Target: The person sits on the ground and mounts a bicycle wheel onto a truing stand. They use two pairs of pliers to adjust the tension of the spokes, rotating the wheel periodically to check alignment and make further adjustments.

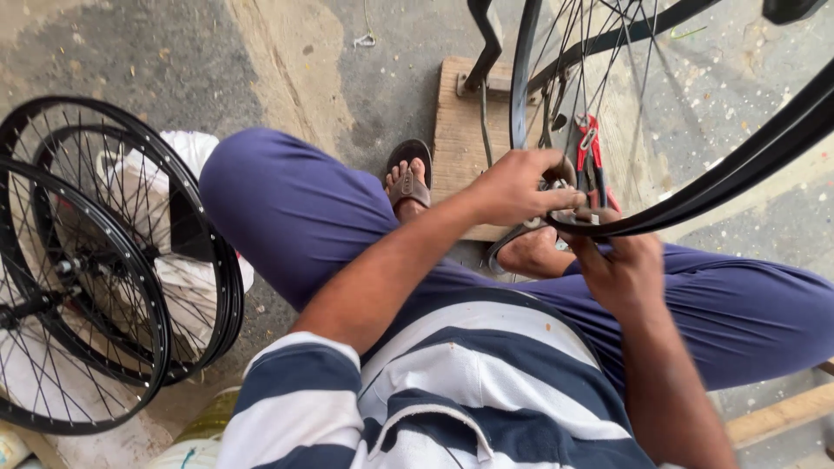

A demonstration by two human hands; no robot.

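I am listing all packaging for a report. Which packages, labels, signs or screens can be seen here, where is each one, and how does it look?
White plastic bag: on the ground at the left, behind the stacked black spoked wheels, crumpled and bulging.
Container: bottom edge, left of the striped shirt, rounded, yellowish-green with a pale part; mostly cut off, kind unclear.
No signs or screens are in view, and no label can be made out.
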